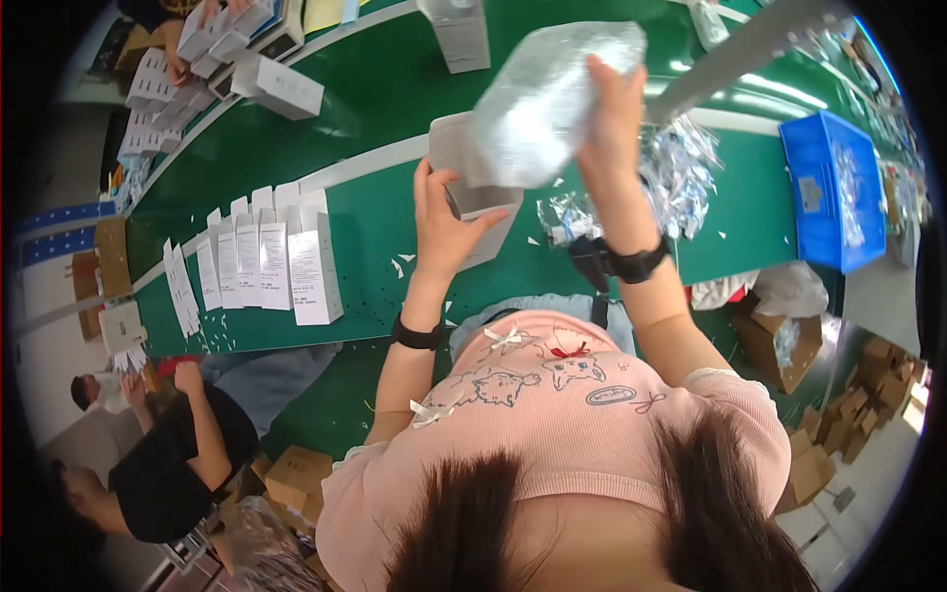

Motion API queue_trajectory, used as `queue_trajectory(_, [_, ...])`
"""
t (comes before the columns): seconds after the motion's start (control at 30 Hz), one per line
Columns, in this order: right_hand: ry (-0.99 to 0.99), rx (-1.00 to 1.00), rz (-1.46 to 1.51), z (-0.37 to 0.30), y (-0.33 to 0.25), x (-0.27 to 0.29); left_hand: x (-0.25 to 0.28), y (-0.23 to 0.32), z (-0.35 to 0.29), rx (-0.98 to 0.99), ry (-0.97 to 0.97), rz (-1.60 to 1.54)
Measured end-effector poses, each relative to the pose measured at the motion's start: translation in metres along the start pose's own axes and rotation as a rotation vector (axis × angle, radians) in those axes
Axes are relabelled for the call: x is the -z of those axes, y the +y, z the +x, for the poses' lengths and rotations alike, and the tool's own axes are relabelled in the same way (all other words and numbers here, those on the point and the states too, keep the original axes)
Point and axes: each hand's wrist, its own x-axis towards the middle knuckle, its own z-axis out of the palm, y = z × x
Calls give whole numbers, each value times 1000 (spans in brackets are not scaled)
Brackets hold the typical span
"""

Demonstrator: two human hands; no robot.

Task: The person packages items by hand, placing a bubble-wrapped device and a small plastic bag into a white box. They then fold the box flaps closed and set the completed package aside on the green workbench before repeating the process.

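- The left hand (449, 222) sits at the near end of an open white carton (493, 245), fingers and thumb spread apart across its mouth and closed on its edges; a dark band circles the wrist.
- The carton looks like light, thin card, likely stiff along its folded corners but easy to crush at the open rim, so the side walls seem the better hold.
- The right hand (614, 123) is clamped on the right side of a plastic-wrapped bundle (552, 99), some fingertips showing on top; how the others lie underneath cannot be told.
- That bundle is raised above the green table (375, 237), tilted, its lower left end overlapping the carton's mouth in view; whether it touches or enters cannot be told.
- Its wrap looks soft, glossy and probably slippery, the load fairly light for one hand; what is inside is hidden and may be fragile, so a broad palm grip around the middle would suit it.
- To the left stands a row of white boxes (314, 266); to the right lie shiny packets (681, 178), with a blue bin (814, 237) beyond.
- Farther off, another white box (459, 35) stands across the table.
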Motion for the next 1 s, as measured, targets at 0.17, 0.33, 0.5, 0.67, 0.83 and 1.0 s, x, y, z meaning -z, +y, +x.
queue_trajectory(0.17, [-4, 481, -557, -42, 42, 11, -30, 1, -20, -10, 222, -163])
queue_trajectory(0.33, [-438, 937, -1059, -65, 12, 11, -36, -10, -32, -46, 422, -202])
queue_trajectory(0.5, [-807, 571, -1124, -60, -9, 27, -26, -15, -45, -37, 371, -170])
queue_trajectory(0.67, [-984, 681, -1209, -77, -7, 43, -43, -8, -50, -94, 195, -125])
queue_trajectory(0.83, [-743, 647, -1123, -49, -12, 106, -29, -11, -42, -57, 467, -279])
queue_trajectory(1.0, [-984, 582, -1729, -64, 20, 160, -43, -52, -63, -71, 394, -73])
